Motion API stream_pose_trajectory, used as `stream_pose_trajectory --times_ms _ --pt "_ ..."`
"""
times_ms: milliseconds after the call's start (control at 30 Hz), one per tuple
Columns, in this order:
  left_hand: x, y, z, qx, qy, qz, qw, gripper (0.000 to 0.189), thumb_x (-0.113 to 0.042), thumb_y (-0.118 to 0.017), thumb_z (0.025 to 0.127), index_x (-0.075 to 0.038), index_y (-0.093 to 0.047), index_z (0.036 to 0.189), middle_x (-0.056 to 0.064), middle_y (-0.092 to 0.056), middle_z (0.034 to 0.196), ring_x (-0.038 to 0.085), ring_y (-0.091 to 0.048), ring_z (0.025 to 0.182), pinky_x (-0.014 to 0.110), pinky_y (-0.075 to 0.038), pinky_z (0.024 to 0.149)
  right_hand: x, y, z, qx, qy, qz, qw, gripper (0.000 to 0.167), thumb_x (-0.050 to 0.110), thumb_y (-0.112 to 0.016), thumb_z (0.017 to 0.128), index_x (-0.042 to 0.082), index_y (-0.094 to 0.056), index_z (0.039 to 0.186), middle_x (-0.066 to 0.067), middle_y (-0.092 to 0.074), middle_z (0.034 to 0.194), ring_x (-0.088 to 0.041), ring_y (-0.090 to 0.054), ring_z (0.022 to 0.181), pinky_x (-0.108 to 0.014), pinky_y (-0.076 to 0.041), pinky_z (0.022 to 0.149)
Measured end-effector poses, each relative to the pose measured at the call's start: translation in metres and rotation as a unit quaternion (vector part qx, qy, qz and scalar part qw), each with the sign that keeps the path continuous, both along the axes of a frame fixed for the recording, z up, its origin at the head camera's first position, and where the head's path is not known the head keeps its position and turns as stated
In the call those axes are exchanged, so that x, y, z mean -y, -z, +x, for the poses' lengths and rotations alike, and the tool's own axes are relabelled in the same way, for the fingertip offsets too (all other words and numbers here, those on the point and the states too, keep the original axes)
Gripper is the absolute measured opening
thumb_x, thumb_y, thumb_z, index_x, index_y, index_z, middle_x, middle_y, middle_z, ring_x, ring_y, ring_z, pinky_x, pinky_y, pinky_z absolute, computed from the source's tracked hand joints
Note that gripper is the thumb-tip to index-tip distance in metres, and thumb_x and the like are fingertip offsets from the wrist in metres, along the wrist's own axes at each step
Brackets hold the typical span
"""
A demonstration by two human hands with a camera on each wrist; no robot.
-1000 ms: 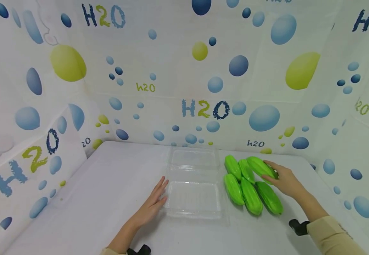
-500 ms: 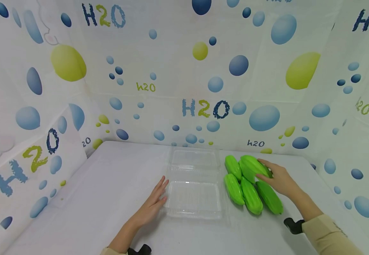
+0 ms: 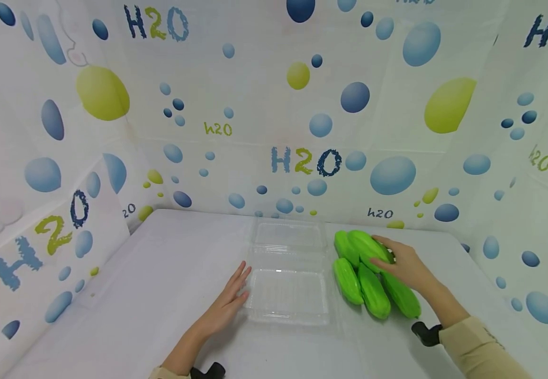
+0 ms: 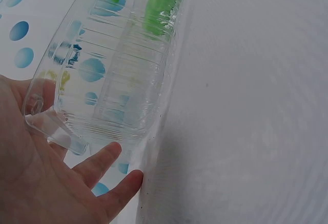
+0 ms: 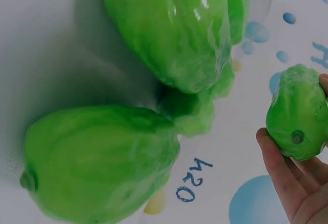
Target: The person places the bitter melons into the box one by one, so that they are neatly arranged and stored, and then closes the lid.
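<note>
My right hand (image 3: 404,263) grips a glossy green papaya-like fruit (image 3: 366,249) between thumb and fingers. In the head view this fruit overlaps the back fruits of the group. The right wrist view shows the held fruit (image 5: 294,111) end-on, with its stub of stem, raised apart from the others. Several more such fruits (image 3: 373,292) lie close together on the table, right of a clear plastic clamshell box (image 3: 285,297). The box lies open with its lid (image 3: 288,237) toward the back. My left hand (image 3: 226,305) rests at the box's left edge, fingers extended and spread.
A white cloth (image 3: 160,273) covers the table. Behind and at both sides hang white sheets (image 3: 255,95) printed with blue and yellow-green drops and H2O lettering. Black wrist mounts (image 3: 427,333) sit under both forearms.
My right hand has moved left with the held fruit, which passes over the back fruits toward the box. The left hand and box have stayed in place.
</note>
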State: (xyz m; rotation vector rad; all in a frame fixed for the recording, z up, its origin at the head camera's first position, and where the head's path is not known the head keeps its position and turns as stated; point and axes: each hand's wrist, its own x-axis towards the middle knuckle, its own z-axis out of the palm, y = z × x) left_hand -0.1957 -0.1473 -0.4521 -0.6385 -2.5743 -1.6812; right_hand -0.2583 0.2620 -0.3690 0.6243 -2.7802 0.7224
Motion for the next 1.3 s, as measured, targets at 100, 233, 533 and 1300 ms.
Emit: stream_pose_trajectory --times_ms 100,233,533,1300 --pt "0.000 -0.001 0.000 -0.001 -0.001 -0.001 1.0000 0.053 -0.009 -0.041 0.097 -0.008 -0.021 0.146 0.010 -0.002 0.153 0.039 -0.025 0.132 0.053 -0.025 0.103 0.005 0.000 0.000 -0.004 -0.005 -0.006 1.0000 0.056 0.021 -0.066 0.085 -0.004 -0.045 0.131 -0.025 -0.050 0.126 -0.037 -0.055 0.102 -0.047 -0.049 0.078" --pt "0.000 -0.001 0.001 -0.002 -0.003 -0.004 1.0000 0.053 -0.010 -0.041 0.097 -0.008 -0.021 0.146 0.011 -0.002 0.153 0.039 -0.025 0.131 0.054 -0.025 0.103 0.013 -0.002 0.001 -0.005 -0.010 -0.019 0.9998 0.056 0.024 -0.066 0.085 -0.004 -0.046 0.130 -0.025 -0.052 0.124 -0.034 -0.057 0.094 -0.044 -0.050 0.075" --pt "-0.001 0.000 0.000 0.000 -0.002 -0.008 1.0000 0.052 -0.010 -0.040 0.098 -0.008 -0.019 0.146 0.011 -0.001 0.153 0.038 -0.023 0.132 0.050 -0.026 0.103 0.032 -0.004 0.003 0.011 -0.023 -0.051 0.9984 0.057 0.027 -0.067 0.085 -0.002 -0.047 0.130 -0.022 -0.052 0.125 -0.027 -0.057 0.091 -0.038 -0.049 0.073" --pt "-0.002 -0.001 0.001 0.002 -0.005 -0.006 1.0000 0.052 -0.008 -0.040 0.098 -0.005 -0.019 0.146 0.010 -0.001 0.153 0.038 -0.024 0.132 0.050 -0.025 0.104 0.065 0.003 0.008 0.000 -0.043 -0.074 0.9963 0.056 0.028 -0.069 0.082 0.000 -0.051 0.127 -0.016 -0.059 0.116 -0.019 -0.057 0.084 -0.031 -0.049 0.068"
